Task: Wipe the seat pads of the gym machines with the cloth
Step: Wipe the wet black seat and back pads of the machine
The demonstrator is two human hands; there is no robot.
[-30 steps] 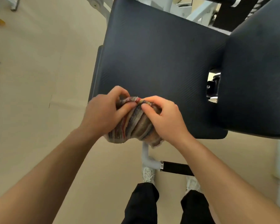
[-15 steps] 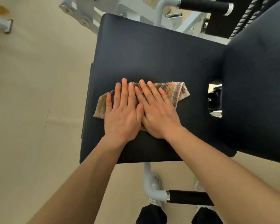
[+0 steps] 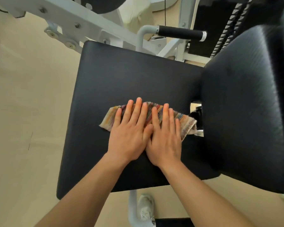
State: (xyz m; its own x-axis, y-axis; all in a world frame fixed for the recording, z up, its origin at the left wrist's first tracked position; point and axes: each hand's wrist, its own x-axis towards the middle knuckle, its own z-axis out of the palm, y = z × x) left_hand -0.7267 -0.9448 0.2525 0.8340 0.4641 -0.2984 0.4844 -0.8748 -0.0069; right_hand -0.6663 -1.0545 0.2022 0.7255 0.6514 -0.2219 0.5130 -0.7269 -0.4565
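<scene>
Head view showed our left hand (image 3: 129,138) and right hand (image 3: 165,141), fingers flat and spread, pressing the striped cloth (image 3: 186,124) on the black seat pad (image 3: 121,79) above a beige floor (image 3: 31,95).

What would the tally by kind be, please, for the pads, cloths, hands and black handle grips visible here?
Black pads: 2 (seat pad, back pad)
Striped cloth: 1
Hands: 2 (left hand, right hand)
Black handle grip: 1 fully seen
Total: 6

Head view, steeply downward, close
</scene>
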